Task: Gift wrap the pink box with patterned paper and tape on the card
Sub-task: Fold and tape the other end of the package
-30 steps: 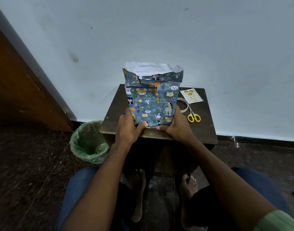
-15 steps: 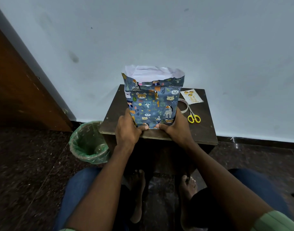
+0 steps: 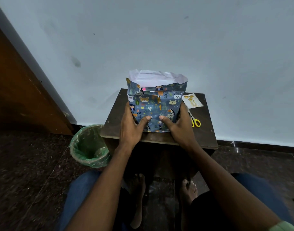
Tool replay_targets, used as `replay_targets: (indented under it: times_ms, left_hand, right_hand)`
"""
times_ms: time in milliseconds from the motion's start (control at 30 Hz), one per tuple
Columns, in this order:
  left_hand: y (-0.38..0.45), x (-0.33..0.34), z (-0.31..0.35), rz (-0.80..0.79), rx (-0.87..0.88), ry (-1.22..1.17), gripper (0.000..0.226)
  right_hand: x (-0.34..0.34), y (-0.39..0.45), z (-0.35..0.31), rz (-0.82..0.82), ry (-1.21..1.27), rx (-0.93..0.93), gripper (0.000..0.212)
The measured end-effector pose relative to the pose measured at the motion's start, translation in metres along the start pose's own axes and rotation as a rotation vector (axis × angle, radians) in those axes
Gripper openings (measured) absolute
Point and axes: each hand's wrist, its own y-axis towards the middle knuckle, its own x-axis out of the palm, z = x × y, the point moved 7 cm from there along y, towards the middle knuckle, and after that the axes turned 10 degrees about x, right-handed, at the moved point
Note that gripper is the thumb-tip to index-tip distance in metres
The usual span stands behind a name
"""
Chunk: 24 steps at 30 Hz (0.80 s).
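Near the front edge of the dark wooden surface, the box wrapped in patterned paper is shown standing upright, its lower end resting on the wood. Blue paper printed with cartoon animals covers the near face and both sides; a vertical seam runs down the middle of the near face. At the top the paper stands open as an unfolded collar, with its white underside exposed, and a small patch of the pink box is seen just below the collar at the left. The left hand is clasped against the left side of the parcel and the right hand against the right side; both thumbs are pressed flat on the near face, close together on either side of the seam, while the fingers are curled round the sides and are largely hidden. Toward the right rear corner of the surface a white card with gold print is laid flat. Yellow-handled scissors are seen along the right edge, just beside the right hand. On the floor, left of the surface, a bin lined with green plastic is placed.
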Motion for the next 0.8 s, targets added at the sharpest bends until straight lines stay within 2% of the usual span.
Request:
replay_targets:
  times_ms: [100, 233, 333, 400, 467, 633, 733, 800]
  left_hand:
    - [0.002, -0.003, 0.006, 0.048, 0.037, -0.049, 0.075]
    - [0.003, -0.008, 0.017, 0.115, 0.069, -0.083, 0.063]
    - [0.003, -0.008, 0.028, 0.107, 0.085, -0.080, 0.051]
    - [0.004, -0.009, 0.035, 0.097, 0.090, -0.076, 0.054]
    - [0.004, -0.010, 0.036, 0.102, 0.092, -0.091, 0.057]
    - [0.002, -0.009, 0.033, 0.128, 0.093, -0.121, 0.055]
    - [0.004, -0.010, 0.038, 0.178, 0.141, -0.139, 0.046]
    - [0.005, -0.017, 0.046, 0.265, 0.202, -0.109, 0.044]
  right_hand:
    - [-0.003, -0.001, -0.003, -0.017, 0.067, 0.002, 0.045]
    - [-0.004, -0.006, -0.009, -0.025, 0.028, -0.014, 0.043]
    - [-0.004, -0.008, -0.022, -0.016, 0.039, -0.041, 0.057]
    - [-0.004, -0.011, -0.036, 0.007, 0.073, -0.085, 0.074]
    - [-0.004, -0.013, -0.052, 0.028, 0.128, -0.132, 0.081]
    - [-0.011, -0.006, -0.075, 0.123, 0.218, -0.189, 0.061]
    - [-0.016, -0.002, -0.071, 0.159, 0.237, -0.173, 0.064]
    - [-0.017, 0.000, -0.065, 0.157, 0.282, -0.155, 0.066]
